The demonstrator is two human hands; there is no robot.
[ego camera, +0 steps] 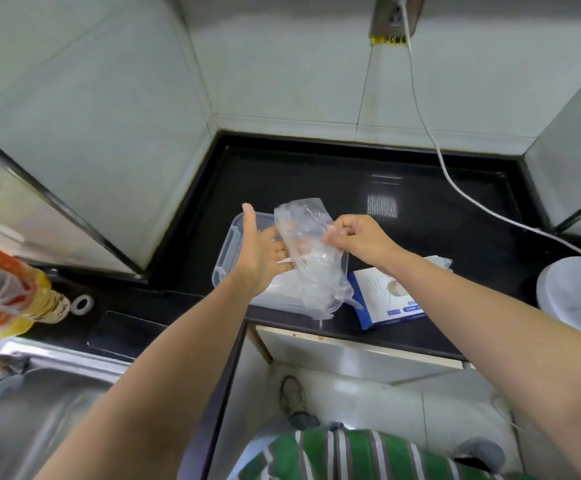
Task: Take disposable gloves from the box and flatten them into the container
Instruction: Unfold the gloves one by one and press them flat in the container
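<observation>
Left hand [259, 252] flat under clear glove [304, 237], fingers straight, right hand [360, 239] pinching its edge, above container [226, 256] at counter [316, 174] front edge, box [384, 301] beside.

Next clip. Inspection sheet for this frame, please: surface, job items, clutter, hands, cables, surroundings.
Surface: glossy black countertop, set in a corner.
Job's things: clear container near the countertop's front edge; clear glove held above it; blue-and-white glove box lying just right of the container.
Clutter: yellow bottle at far left; white round object at far right, cannot tell what it is.
Hands: left hand open, fingers straight behind the glove; right hand pinches the glove's edge.
Cables: white cable runs from the wall outlet down across the countertop to the right.
Surroundings: steel sink at lower left; tiled walls.
</observation>
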